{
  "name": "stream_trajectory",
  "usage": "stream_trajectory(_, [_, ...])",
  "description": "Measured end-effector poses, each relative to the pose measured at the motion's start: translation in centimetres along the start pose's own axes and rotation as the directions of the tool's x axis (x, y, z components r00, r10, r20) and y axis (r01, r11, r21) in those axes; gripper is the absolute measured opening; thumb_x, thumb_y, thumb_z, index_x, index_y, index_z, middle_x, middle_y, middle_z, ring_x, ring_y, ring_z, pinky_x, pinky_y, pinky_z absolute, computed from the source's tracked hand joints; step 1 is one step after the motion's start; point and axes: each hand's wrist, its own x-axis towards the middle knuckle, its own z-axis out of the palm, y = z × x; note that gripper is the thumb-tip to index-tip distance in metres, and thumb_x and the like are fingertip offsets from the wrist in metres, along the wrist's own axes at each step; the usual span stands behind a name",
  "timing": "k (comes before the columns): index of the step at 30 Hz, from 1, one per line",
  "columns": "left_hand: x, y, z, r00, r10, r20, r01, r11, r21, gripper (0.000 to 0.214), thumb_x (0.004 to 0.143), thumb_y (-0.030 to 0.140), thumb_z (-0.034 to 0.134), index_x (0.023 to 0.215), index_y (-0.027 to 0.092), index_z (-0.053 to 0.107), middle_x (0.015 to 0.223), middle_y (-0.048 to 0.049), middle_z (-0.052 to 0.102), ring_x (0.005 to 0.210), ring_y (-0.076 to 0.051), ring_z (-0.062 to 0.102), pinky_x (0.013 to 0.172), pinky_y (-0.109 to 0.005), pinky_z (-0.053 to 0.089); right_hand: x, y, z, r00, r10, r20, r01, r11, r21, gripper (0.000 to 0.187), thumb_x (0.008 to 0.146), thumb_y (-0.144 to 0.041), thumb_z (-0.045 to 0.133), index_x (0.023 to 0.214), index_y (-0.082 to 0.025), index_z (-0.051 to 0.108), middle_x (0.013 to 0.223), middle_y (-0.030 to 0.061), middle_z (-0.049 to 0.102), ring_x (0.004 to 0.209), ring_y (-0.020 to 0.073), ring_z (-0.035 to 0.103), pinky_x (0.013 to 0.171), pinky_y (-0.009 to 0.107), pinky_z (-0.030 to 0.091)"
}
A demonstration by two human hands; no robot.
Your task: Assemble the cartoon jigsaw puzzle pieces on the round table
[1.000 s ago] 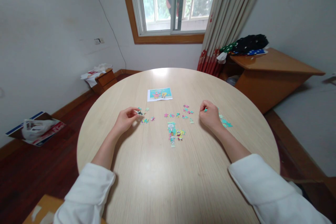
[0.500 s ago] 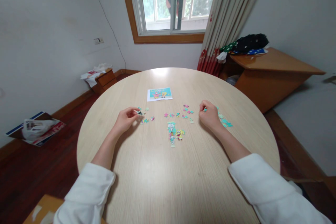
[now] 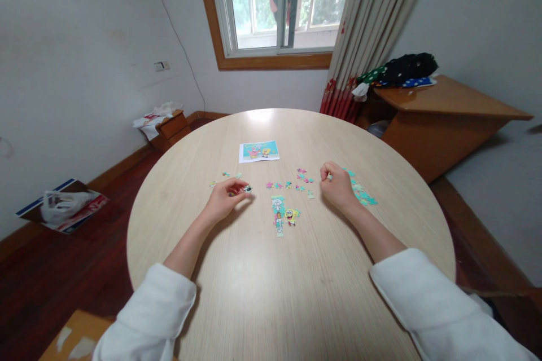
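Daylight from a sliding window [image 3: 258, 11] reaches a round wooden table [image 3: 313, 287] where, on my remote feed, the left hand [image 3: 227, 199] pinches a small jigsaw piece [image 3: 248, 188] between its fingertips, left of the joined Squidward section [image 3: 278, 217]. Curled, the right hand [image 3: 337, 185] partly hides turquoise pieces [image 3: 365, 197]; I cannot tell whether it grips anything. Loose jigsaw pieces [image 3: 278, 185] lie between the hands, with a printed cartoon sheet [image 3: 259, 151] beyond. On the floor, a white plastic bag [image 3: 63, 206] (contents unreadable to me) rests on a printed panel [image 3: 93, 203]; a cardboard box [image 3: 94, 324] sits beside the left sleeve [image 3: 146, 316].
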Motion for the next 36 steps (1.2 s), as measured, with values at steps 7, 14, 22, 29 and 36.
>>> stream_trajectory(7, [-0.7, 1.6, 3.3, 0.988, 0.145, 0.054, -0.145, 0.989, -0.01, 0.014, 0.07, 0.025, 0.074, 0.081, 0.018, 0.07, 0.084, -0.0062, 0.069, 0.074, -0.015, 0.06, 0.07, -0.031, 0.05, -1.1, -3.0, 1.0, 0.986, -0.112, 0.127, 0.108, 0.993, 0.037, 0.016, 0.064, -0.006, 0.047, 0.062, -0.021, 0.043, 0.064, -0.0006, 0.053, 0.065, 0.0158, 0.049, 0.068, 0.031, 0.035])
stream_trajectory(14, [-1.1, 2.1, 5.0, 0.978, 0.207, 0.021, -0.206, 0.978, -0.036, 0.015, 0.072, 0.025, 0.073, 0.085, 0.018, 0.07, 0.087, -0.006, 0.069, 0.078, -0.015, 0.062, 0.074, -0.03, 0.051, -2.4, -5.4, 1.8, 0.912, -0.259, 0.318, 0.215, 0.962, 0.166, 0.016, 0.088, -0.022, 0.052, 0.096, -0.019, 0.065, 0.084, 0.0055, 0.069, 0.079, 0.0178, 0.06, 0.081, 0.036, 0.04])
stream_trajectory(22, [-1.2, 2.0, 5.6, 0.982, 0.184, 0.039, -0.184, 0.983, -0.003, 0.014, 0.072, 0.028, 0.074, 0.082, 0.018, 0.07, 0.082, -0.0051, 0.068, 0.076, -0.016, 0.061, 0.073, -0.029, 0.049, -2.8, -5.3, 2.3, 0.895, -0.28, 0.348, 0.225, 0.956, 0.191, 0.013, 0.086, -0.02, 0.056, 0.084, -0.019, 0.069, 0.078, 0.005, 0.071, 0.075, 0.0173, 0.062, 0.078, 0.035, 0.043])
stream_trajectory(29, [-1.4, 2.2, 5.6, 0.991, 0.115, 0.074, -0.114, 0.993, -0.01, 0.017, 0.071, 0.029, 0.074, 0.085, 0.019, 0.072, 0.081, -0.0051, 0.071, 0.076, -0.017, 0.063, 0.074, -0.031, 0.051, -2.8, -5.5, 2.3, 0.898, -0.252, 0.36, 0.19, 0.962, 0.197, 0.013, 0.086, -0.019, 0.057, 0.079, -0.019, 0.067, 0.074, 0.0036, 0.069, 0.073, 0.0167, 0.061, 0.075, 0.033, 0.043])
stream_trajectory(36, [-1.6, 2.2, 5.7, 0.994, 0.089, 0.067, -0.087, 0.996, -0.029, 0.017, 0.072, 0.026, 0.072, 0.087, 0.018, 0.072, 0.08, -0.0044, 0.072, 0.074, -0.016, 0.064, 0.074, -0.03, 0.05, -3.0, -5.4, 2.3, 0.894, -0.279, 0.35, 0.217, 0.954, 0.206, 0.009, 0.085, -0.019, 0.058, 0.082, -0.019, 0.067, 0.078, 0.0041, 0.069, 0.076, 0.0167, 0.061, 0.077, 0.034, 0.043])
